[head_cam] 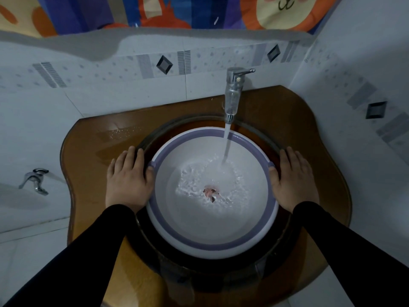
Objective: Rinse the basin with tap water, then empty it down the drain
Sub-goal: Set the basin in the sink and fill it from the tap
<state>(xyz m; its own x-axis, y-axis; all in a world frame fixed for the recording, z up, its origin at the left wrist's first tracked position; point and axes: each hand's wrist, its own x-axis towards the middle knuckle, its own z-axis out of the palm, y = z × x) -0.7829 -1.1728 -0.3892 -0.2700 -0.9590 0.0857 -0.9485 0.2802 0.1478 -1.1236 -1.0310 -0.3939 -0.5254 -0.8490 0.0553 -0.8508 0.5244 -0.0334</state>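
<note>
White basin [212, 227] with a lavender band round its rim sits in the round bowl of a dark sink [221, 271], centre of the frame. Sink is set into a glossy amber-brown counter [88, 151] with a wavy outline; wet patches shine on the counter at centre left. Chrome tap [232, 94] stands at the upper centre-right, lever pointing right. A stream of water [226, 142] falls from the spout into the far right part of the basin. Shallow, rippling water covers the basin floor; a small pinkish scrap with dark bits [211, 192] lies in it near the middle. Left hand [128, 180] is at the basin's left edge, fingers together and fairly straight, lying down the outside, thumb hooked over the rim. Right hand [294, 178] mirrors it at the right edge, thumb likewise over the rim. Both hold the basin between thumb and fingers. Black sleeves [93, 251] run from both wrists to the bottom corners. Pale tiled wall [110, 96] behind, with grey diamond insets. A second chrome tap [35, 180] juts from the wall at middle left. A bright patterned curtain [155, 12] hangs along the top edge.
</note>
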